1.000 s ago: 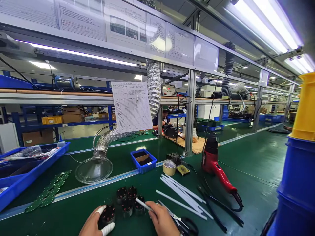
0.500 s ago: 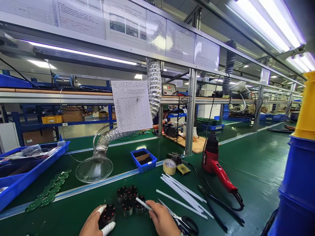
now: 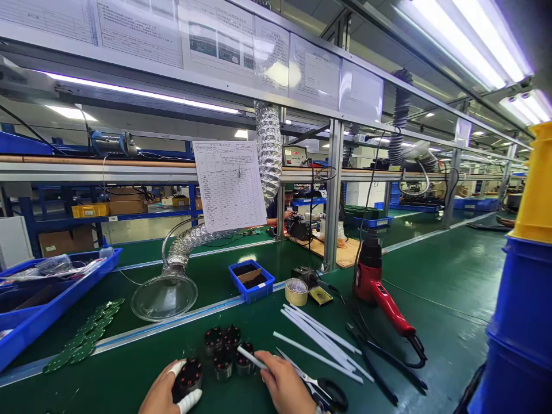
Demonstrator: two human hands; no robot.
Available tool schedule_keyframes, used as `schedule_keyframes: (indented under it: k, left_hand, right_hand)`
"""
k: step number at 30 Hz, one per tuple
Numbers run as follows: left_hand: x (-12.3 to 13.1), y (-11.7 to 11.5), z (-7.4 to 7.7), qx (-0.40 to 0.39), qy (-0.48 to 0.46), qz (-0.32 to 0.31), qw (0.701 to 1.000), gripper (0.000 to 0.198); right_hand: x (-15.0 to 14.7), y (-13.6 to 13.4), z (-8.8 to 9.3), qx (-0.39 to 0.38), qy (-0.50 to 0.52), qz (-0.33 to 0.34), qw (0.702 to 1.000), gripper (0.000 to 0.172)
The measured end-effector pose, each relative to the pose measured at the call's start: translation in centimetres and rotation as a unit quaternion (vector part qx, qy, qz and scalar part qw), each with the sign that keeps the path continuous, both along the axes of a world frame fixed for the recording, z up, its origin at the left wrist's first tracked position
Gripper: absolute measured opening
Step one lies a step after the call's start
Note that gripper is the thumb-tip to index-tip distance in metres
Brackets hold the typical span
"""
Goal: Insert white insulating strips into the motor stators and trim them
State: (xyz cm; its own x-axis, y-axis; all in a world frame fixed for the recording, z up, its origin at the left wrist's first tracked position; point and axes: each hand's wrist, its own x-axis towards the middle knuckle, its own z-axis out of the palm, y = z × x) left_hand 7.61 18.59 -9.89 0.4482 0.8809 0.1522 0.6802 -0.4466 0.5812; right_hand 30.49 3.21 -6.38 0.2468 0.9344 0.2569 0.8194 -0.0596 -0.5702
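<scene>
My left hand (image 3: 166, 392), with white wraps on its thumb and a finger, is closed around a round metal part with a black top and copper-red spots (image 3: 190, 374). Several like parts (image 3: 223, 367) stand together just beyond it. Between the thumb and fingers of my right hand (image 3: 284, 382) is a short white tube (image 3: 251, 356), its free end pointing over the nearest of those parts; whether it touches cannot be told. Beside the right hand lie black-handled scissors (image 3: 328, 394). More white tubes (image 3: 319, 339) are spread to the right.
A red heat gun (image 3: 382, 293) and long-handled pliers (image 3: 379, 368) lie at right. Farther back are a tape roll (image 3: 296, 292), a small blue bin (image 3: 259, 294) and a clear fume hood (image 3: 164, 299). Green circuit boards (image 3: 86, 339) lie left; stacked blue bins (image 3: 517, 322) stand right.
Both hands keep their places and holds. The view has shifted very slightly, and a person behind the bench shows a little more.
</scene>
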Motion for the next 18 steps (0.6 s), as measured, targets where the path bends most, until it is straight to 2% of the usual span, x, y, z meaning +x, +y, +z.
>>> schedule_keyframes:
  k: [7,14,18]
  left_hand:
    - [0.0,0.0,0.2,-0.008,0.015,-0.003,1.000,0.068]
    - [0.1,-0.6,1.2,-0.025,0.034,-0.009,0.999,0.070]
    - [0.1,-0.5,1.0,-0.028,0.034,-0.014,0.999,0.070]
  right_hand:
    - [-0.1,-0.2,0.3,-0.003,0.004,0.004,1.000,0.038]
    - [-0.2,-0.2,0.4,-0.012,0.006,0.005,1.000,0.039]
    - [-0.2,-0.3,0.5,-0.005,0.010,0.009,1.000,0.038]
